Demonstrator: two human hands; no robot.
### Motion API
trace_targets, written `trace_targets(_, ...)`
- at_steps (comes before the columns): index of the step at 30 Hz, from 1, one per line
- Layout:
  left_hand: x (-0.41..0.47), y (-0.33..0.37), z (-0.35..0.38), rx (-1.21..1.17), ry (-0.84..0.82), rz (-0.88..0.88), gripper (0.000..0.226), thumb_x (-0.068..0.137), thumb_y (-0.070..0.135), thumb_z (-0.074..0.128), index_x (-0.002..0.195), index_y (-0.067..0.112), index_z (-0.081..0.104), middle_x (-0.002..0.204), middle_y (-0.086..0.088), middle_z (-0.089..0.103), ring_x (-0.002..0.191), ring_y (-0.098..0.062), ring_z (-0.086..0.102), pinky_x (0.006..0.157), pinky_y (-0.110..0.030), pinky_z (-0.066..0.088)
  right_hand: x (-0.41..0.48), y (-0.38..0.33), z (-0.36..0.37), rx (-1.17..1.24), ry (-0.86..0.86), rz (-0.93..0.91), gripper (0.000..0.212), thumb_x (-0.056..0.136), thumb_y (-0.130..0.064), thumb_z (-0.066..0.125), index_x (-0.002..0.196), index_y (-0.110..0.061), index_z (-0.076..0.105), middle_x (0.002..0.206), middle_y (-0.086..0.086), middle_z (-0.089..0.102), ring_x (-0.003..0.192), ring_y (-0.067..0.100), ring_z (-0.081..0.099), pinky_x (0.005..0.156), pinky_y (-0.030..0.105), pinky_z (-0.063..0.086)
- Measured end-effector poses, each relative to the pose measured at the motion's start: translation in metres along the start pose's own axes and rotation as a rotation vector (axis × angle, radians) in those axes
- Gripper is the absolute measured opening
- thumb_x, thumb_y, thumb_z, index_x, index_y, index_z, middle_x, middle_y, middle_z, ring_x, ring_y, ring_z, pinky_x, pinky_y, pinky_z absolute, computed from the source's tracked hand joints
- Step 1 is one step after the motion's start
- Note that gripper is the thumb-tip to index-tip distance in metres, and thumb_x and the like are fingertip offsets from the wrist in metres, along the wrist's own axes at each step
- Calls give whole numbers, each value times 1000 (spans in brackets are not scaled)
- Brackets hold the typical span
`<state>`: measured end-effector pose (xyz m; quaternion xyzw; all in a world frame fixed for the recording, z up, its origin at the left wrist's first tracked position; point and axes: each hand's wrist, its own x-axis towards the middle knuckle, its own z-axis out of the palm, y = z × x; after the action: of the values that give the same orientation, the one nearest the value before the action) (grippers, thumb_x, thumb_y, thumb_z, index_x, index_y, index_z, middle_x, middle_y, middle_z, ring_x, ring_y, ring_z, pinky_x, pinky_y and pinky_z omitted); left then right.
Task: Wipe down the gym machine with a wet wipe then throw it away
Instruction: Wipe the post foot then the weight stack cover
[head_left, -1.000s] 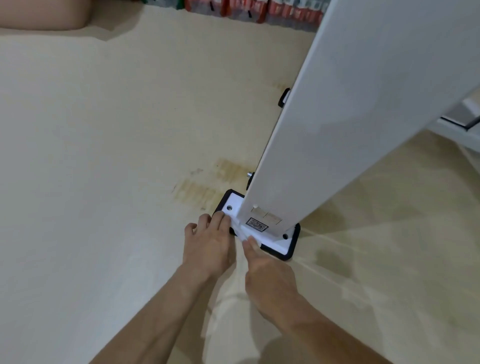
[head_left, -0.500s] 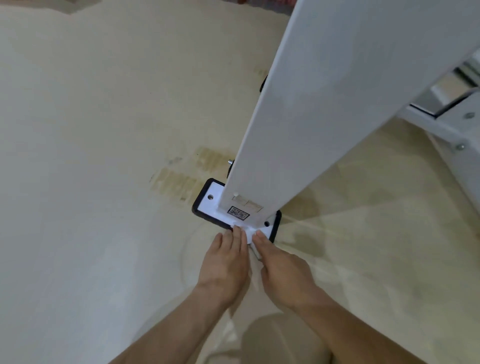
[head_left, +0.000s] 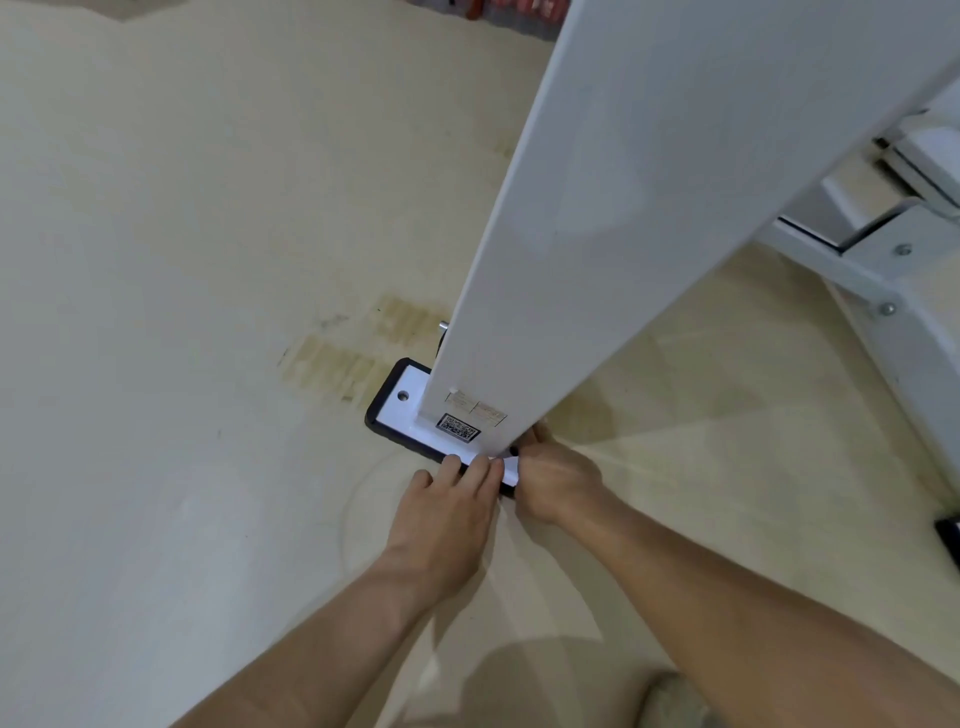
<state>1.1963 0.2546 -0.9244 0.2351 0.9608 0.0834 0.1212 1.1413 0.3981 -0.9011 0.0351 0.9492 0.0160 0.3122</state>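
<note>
Gym machine (head_left: 623, 234): white upright leaning up and to the right, foot fixed on a white base plate (head_left: 397, 418) with a black rubber rim. The plate sits flat on the beige floor (head_left: 182, 312).

Wet wipe (head_left: 510, 472): a small white strip on the plate's near right corner, right at the foot of the upright. Only a sliver shows between the two hands; the rest is covered.

Left hand (head_left: 447, 512): palm down, fingers (head_left: 480, 470) straight and held together. The tips press on the wipe along the plate's near edge, and the thumb is tucked to the left.

Right hand (head_left: 558, 486): touching the left one, at the same corner. Its fingers are curled, with the tips reaching round the upright's near right edge at the bottom. The wipe's right end runs in under the thumb side. Cannot tell whether it pinches the wipe or just bears on it.

QR label (head_left: 458, 426) is on the upright's near face, just above the plate. A bolt hole (head_left: 402, 396) is in the plate's far left corner, uncovered.

Stained patches (head_left: 353, 364) are on the floor beside the plate's far left side.

White side frame (head_left: 883, 270) with bolt heads is at the right, well apart from the hands.
</note>
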Motion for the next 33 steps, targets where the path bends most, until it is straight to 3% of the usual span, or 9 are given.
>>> trace_targets(6,0,4,-1,-17,-3,11,67,90,17,42,150,13,11,147,-2,23,124,-26,34,91,-37,37,-45,-6,34,-67,3,-101,74,91,-13,46,154,-23,8,162,-5,-19,95,27,63,64,31,40)
trace_targets(11,-3,-7,-1,-25,-50,-29,83,83,14,53,153,14,6,152,0,17,132,-26,26,98,-37,34,-14,-9,7,-59,101,-32,66,99,-22,41,155,-13,7,164,4,-1,133,21,45,90,33,47)
trace_targets(15,-3,-10,-1,-31,-78,-45,83,83,15,55,152,16,9,154,-1,15,135,-26,23,101,-37,32,-44,-13,25,-72,55,-71,64,94,-13,41,153,-14,17,164,-1,-8,94,29,61,69,31,40)
trace_targets(20,-14,-5,-1,-79,-96,-89,84,82,15,54,152,18,8,158,0,10,140,-25,17,105,-36,30,-22,-5,21,-83,130,-44,59,96,-22,43,151,-14,25,164,-2,-1,112,24,60,81,31,44)
trace_targets(23,-20,-11,-2,-98,-107,-97,85,82,13,52,153,18,5,158,1,8,140,-25,16,105,-35,31,-9,-6,19,-89,134,-17,64,94,-17,46,152,-12,22,161,4,18,120,21,56,92,33,46)
trace_targets(27,-16,-10,-1,-234,-67,-125,76,84,16,50,151,23,14,154,7,17,136,-21,22,100,-31,35,-41,-4,42,-42,284,-98,44,94,-15,46,136,-23,50,126,2,63,95,23,66,71,32,46)
trace_targets(29,-13,-5,-2,-463,-8,-130,59,83,22,45,141,29,35,141,11,36,128,-20,34,96,-31,41,-49,-3,48,149,381,-104,27,91,-17,51,111,-26,68,92,-1,72,79,21,66,61,28,39)
trace_targets(30,-13,-4,-5,-652,15,-157,45,83,27,43,127,34,47,127,14,49,118,-17,44,91,-29,45,-50,-6,42,418,348,-85,21,91,-16,55,98,-24,73,78,-1,70,70,20,65,59,26,39)
trace_targets(33,-20,-7,-26,-1413,-36,-378,14,89,38,60,102,35,62,92,12,70,86,-5,65,75,-20,51,-62,-17,11,1256,6,-43,22,92,-7,58,83,-14,76,67,6,65,56,14,55,50,22,40)
